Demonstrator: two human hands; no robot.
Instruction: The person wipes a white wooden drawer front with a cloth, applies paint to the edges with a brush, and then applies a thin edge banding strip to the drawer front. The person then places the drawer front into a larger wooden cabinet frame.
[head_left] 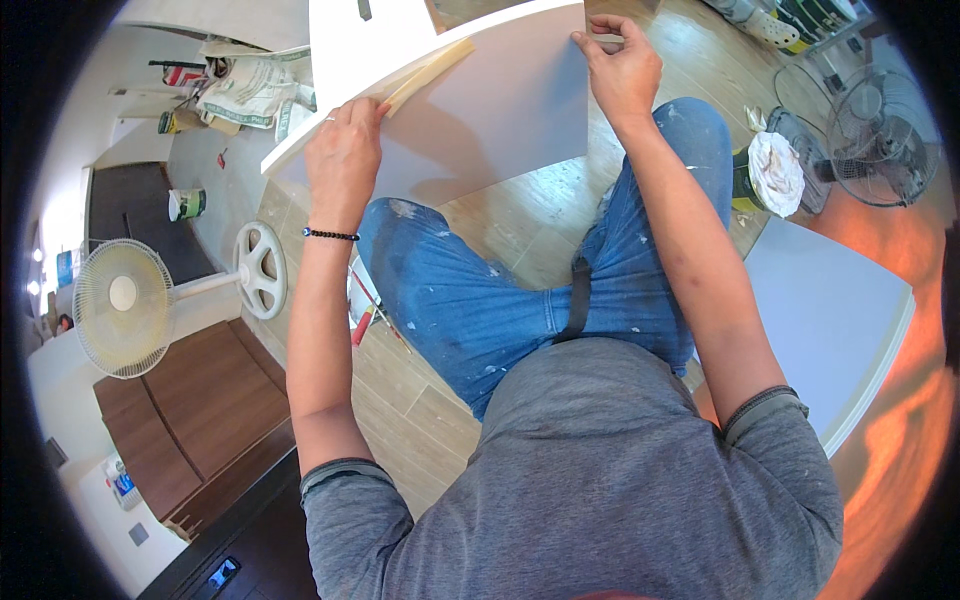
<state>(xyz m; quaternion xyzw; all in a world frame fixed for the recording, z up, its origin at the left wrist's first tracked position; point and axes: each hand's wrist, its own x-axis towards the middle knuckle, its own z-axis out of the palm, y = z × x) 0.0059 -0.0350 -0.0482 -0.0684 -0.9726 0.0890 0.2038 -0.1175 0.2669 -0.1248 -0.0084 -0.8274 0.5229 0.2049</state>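
A large white panel [500, 120] stands tilted in front of my knees, its long curved-looking edge at the top. My left hand [343, 165] is closed over that edge at the panel's left part. A pale yellow strip [430, 75] runs along the panel's face from my left fingertips up to the right; whether it is tape or wood I cannot tell. At the panel's right edge, my right hand [622, 75] has its thumb against the panel and its fingers curled. What lies behind those fingers is hidden.
Another white panel [825, 315] lies at my right. Beyond it are a bucket [775, 175] with a white cover and a dark fan [880, 140]. At left, a white fan [125, 292] lies near brown cabinet boards [200, 400]. A red-handled tool [362, 326] rests by my left knee.
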